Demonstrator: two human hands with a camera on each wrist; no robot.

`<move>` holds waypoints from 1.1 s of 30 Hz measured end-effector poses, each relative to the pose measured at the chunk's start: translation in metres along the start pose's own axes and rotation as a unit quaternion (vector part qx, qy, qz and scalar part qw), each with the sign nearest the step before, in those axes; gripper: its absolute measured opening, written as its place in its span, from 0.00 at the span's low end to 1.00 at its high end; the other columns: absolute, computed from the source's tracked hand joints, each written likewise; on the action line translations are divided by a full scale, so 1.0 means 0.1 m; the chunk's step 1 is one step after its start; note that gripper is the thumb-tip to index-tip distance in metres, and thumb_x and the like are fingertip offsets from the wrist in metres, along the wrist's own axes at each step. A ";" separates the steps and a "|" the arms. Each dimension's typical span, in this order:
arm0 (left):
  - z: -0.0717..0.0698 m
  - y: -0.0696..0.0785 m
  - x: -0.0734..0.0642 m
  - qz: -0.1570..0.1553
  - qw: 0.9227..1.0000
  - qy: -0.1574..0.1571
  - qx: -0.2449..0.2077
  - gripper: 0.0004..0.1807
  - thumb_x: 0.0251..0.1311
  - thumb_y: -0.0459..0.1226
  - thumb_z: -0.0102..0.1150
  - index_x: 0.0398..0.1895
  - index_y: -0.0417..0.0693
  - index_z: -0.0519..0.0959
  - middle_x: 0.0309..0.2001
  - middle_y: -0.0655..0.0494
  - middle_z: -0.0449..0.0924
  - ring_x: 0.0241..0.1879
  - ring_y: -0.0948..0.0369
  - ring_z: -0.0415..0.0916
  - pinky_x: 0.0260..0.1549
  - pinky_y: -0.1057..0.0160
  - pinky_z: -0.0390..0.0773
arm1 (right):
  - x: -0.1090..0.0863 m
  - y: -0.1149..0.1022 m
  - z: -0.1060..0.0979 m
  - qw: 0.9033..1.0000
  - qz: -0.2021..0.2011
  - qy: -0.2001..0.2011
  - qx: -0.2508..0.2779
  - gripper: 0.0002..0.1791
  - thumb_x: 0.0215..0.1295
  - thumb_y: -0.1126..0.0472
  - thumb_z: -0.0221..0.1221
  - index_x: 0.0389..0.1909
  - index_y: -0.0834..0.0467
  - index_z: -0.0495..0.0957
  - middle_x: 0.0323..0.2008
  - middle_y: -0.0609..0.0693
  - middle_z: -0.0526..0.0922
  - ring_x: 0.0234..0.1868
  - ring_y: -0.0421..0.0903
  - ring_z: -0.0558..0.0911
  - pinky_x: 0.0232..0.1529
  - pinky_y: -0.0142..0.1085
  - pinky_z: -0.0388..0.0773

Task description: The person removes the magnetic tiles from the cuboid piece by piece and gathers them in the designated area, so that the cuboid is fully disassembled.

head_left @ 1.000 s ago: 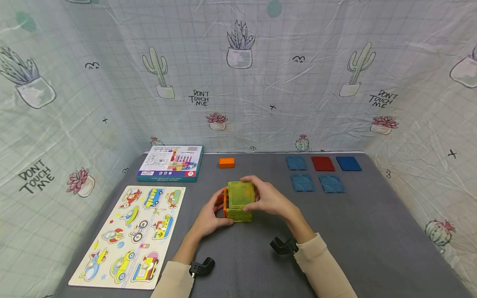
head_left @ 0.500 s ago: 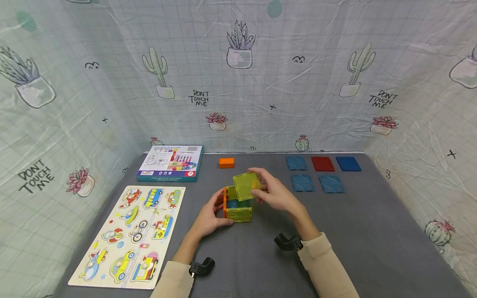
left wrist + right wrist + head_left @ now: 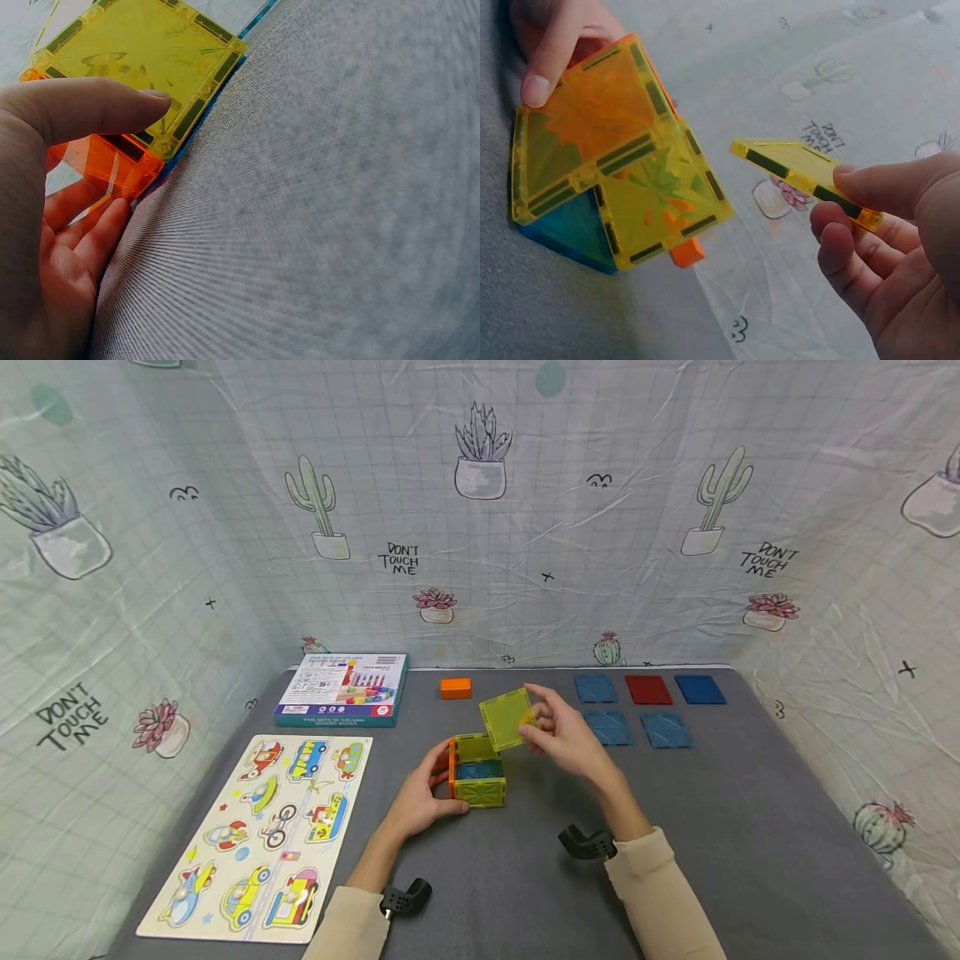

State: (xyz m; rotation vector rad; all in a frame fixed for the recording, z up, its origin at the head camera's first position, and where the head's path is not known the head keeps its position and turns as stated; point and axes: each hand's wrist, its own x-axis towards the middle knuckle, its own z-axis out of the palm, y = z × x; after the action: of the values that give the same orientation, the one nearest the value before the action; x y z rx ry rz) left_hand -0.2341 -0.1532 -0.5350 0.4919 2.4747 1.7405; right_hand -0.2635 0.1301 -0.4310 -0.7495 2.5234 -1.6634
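Note:
A box of magnetic tiles (image 3: 481,792) stands on the table, its top and right side open. It has a blue base tile (image 3: 480,769), yellow front and back tiles, and an orange tile (image 3: 120,166) at the left. My left hand (image 3: 420,795) grips it from the left, with the thumb on the yellow front tile and fingers around the orange side. My right hand (image 3: 567,737) pinches a separate yellow magnetic tile (image 3: 810,176) by its edge between thumb and fingers. In the head view that tile is tilted, above and to the right of the box.
Blue tiles (image 3: 596,688) and a red tile (image 3: 649,690) lie in two rows at the back right. An orange block (image 3: 455,688) sits behind the tile box. At the left are a cardboard box (image 3: 341,689) and a picture puzzle board (image 3: 258,839).
The yellow tile has come off the top of the box with my right hand, moving up and right and turning. The inside of the box now shows. My left hand has stayed in place.

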 end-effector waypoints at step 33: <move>0.01 0.00 -0.02 0.009 1.000 0.006 0.008 0.58 0.41 0.31 0.78 0.76 0.69 0.57 0.70 0.54 0.70 0.69 0.56 0.68 0.70 0.49 0.69 | -0.08 0.15 -0.41 0.974 0.009 0.227 -0.012 0.19 0.73 0.59 0.58 0.60 0.62 0.78 0.37 0.65 0.83 0.25 0.39 0.83 0.27 0.28 0.83</move>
State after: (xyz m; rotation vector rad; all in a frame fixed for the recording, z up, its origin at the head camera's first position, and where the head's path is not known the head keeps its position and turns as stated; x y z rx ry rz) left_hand -0.2324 -0.1529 -0.5357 0.5077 2.5022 1.7363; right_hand -0.2735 0.1727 -0.4281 -0.3739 2.8270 -1.9946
